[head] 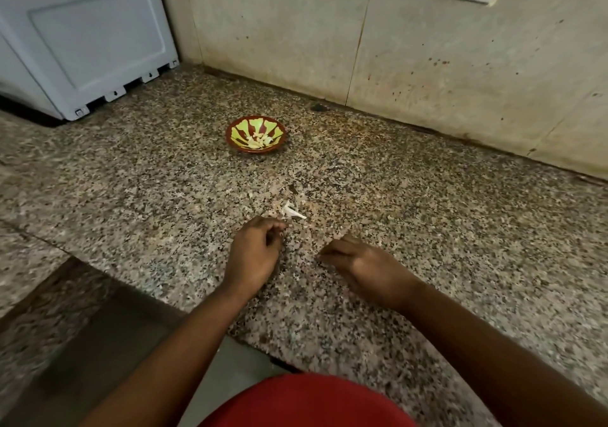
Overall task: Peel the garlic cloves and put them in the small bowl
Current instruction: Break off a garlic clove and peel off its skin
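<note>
Two hands rest on the speckled granite counter [427, 196]. At centre frame the left hand [255, 252] — fingers curled — touches a white garlic scrap [293, 212]; whether it pinches it cannot be told. Right of it, the right hand [358, 263] lies loosely curled. Above them, well apart, the small bowl [256, 134] holds peeled cloves [260, 141].

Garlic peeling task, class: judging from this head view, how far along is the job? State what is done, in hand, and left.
Done: pale peeled pieces already lie in the small bowl. In hand: the left hand touches a white garlic piece among skin scraps on the counter; the right hand rests curled, seemingly empty. Left: finishing that piece; no other unpeeled cloves are visible.
</note>
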